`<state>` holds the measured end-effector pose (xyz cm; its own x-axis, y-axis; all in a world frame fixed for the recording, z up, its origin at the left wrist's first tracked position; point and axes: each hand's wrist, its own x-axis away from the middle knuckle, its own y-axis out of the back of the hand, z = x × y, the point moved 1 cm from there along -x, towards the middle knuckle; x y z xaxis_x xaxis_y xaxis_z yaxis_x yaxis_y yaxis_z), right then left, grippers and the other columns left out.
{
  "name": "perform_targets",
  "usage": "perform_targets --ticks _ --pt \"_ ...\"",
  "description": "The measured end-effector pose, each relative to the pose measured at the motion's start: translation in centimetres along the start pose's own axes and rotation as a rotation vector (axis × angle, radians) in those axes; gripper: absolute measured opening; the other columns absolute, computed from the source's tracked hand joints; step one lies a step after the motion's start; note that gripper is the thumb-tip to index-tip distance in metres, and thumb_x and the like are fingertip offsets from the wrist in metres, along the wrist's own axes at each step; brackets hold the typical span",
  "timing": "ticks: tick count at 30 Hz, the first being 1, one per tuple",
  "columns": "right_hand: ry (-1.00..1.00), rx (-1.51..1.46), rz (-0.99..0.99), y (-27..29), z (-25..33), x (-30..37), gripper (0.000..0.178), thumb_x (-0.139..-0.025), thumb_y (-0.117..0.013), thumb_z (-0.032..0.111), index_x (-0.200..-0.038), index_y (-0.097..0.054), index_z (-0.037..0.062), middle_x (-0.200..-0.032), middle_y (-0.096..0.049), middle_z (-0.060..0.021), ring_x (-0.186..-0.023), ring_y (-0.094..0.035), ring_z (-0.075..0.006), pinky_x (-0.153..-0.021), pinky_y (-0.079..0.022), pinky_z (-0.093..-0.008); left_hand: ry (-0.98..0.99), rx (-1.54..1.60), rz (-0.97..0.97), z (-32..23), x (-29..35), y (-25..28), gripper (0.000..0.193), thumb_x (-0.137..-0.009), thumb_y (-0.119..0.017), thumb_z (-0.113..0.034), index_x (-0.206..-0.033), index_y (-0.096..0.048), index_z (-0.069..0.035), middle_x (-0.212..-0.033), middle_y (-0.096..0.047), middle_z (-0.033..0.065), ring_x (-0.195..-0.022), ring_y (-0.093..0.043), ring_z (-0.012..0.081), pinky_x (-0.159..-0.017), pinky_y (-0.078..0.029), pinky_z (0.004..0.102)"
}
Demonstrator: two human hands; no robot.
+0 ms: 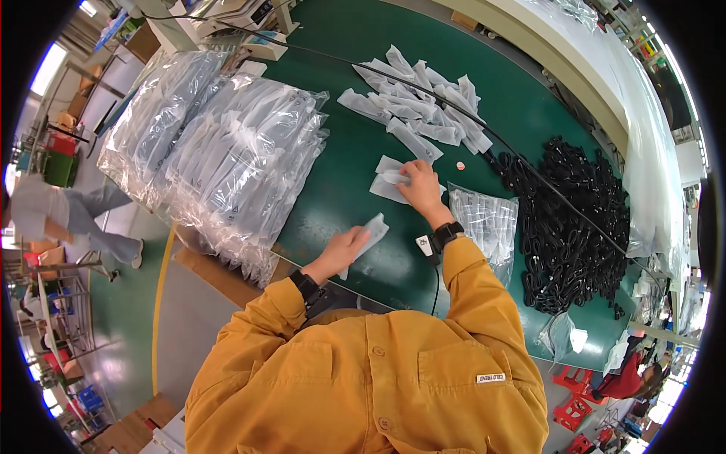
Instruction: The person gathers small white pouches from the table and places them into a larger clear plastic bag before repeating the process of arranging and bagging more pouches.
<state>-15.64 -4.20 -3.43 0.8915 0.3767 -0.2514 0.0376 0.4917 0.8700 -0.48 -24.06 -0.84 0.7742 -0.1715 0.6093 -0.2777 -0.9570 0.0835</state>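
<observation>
My left hand (340,253) is closed around a narrow frosted plastic pouch (373,231) near the table's front edge. Farther in, my right hand (420,189) reaches down with its fingers bent onto a couple of flat frosted pouches (388,186) lying on the green table. Its fingertips touch the top one; whether they pinch it, I cannot tell. Beyond that hand lies a loose heap of filled frosted pouches (423,102). Just right of my right wrist is a transparent bag (484,223) packed with whitish pouches.
Large transparent bags of frosted packs (234,144) are piled at the left. Black coiled cables (571,227) form a big heap at the right. A long black cable (363,66) crosses above the table (325,204). Someone walks (83,216) in the aisle at far left.
</observation>
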Motion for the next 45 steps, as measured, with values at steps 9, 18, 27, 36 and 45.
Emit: perform_targets --ticks 9,18,27,36,45 --pt "-0.290 -1.059 -0.142 2.6 -2.8 1.7 0.014 -0.081 -0.065 0.001 -0.088 -0.055 0.0061 -0.097 -0.057 -0.0032 -0.090 -0.055 -0.0123 -0.086 -0.042 -0.0238 -0.548 -0.479 -0.063 3.0 -1.3 -1.2 0.027 -0.092 -0.057 -0.027 -0.104 -0.058 -0.003 -0.092 -0.061 0.0195 -0.086 -0.058 0.0405 -0.077 -0.046 0.0433" --pt "-0.155 -0.977 -0.027 7.8 2.8 2.8 0.010 -0.082 -0.061 -0.002 -0.086 -0.056 0.0060 -0.094 -0.059 -0.0001 -0.086 -0.055 -0.0098 -0.077 -0.044 -0.0232 -0.695 -0.691 0.027 2.2 -0.3 -0.9 0.022 -0.078 -0.066 -0.010 -0.097 -0.055 -0.005 -0.095 -0.054 0.0144 -0.094 -0.054 0.0359 -0.081 -0.044 0.0416" --pt "-0.083 -0.694 0.241 -1.2 4.6 4.2 0.021 -0.077 -0.070 0.010 -0.096 -0.062 0.0038 -0.100 -0.064 -0.0093 -0.087 -0.063 -0.0249 -0.078 -0.051 -0.0327 -0.942 -0.887 0.106 3.9 -1.4 -2.6 0.024 -0.076 -0.064 -0.010 -0.097 -0.054 -0.006 -0.100 -0.050 0.0119 -0.100 -0.049 0.0323 -0.084 -0.042 0.0416" --pt "-0.175 -0.135 0.316 1.4 1.9 10.5 0.036 -0.072 -0.075 0.015 -0.104 -0.062 0.0058 -0.097 -0.060 -0.0129 -0.093 -0.061 -0.0327 -0.079 -0.051 -0.0384 -1.008 -0.771 0.110 4.2 -2.0 -2.8 0.025 -0.075 -0.066 -0.009 -0.099 -0.057 -0.007 -0.103 -0.051 0.0120 -0.105 -0.049 0.0326 -0.097 -0.040 0.0438" --pt "-0.050 -0.325 0.180 0.8 2.7 9.5 0.023 -0.072 -0.072 0.010 -0.090 -0.059 0.0047 -0.094 -0.058 -0.0144 -0.088 -0.059 -0.0359 -0.074 -0.050 -0.0431 -1.101 -1.021 -0.054 2.6 -3.9 -2.3 0.026 -0.076 -0.067 -0.013 -0.101 -0.060 -0.007 -0.116 -0.052 0.0136 -0.119 -0.045 0.0318 -0.112 -0.027 0.0486"
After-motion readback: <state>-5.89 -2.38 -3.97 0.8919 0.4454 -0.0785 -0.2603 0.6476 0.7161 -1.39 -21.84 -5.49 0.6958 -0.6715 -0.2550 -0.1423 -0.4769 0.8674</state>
